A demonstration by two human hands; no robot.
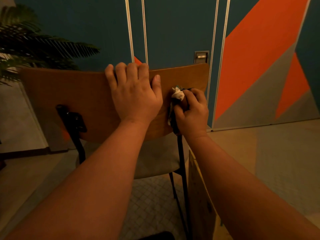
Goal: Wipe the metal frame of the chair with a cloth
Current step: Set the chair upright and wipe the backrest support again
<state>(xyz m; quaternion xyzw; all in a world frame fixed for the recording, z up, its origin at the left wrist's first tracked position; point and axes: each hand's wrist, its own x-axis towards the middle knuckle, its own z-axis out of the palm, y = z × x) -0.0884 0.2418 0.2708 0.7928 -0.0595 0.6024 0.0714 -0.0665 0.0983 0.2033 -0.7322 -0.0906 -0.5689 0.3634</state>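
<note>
A chair with a curved wooden backrest and a black metal frame stands right in front of me, seen from behind. My left hand grips the top edge of the backrest, fingers curled over it and thumb flat on the wood. My right hand holds a crumpled white cloth wrapped around the right upright of the frame, where it is bolted to the backrest. The left bracket of the frame is bare. A pale seat pad shows under the backrest.
A teal sliding door with a recessed metal handle faces the chair; an orange and grey wall panel lies to the right. A palm plant stands at the left. The edge of a wooden board rises beside my right forearm. The floor is pale.
</note>
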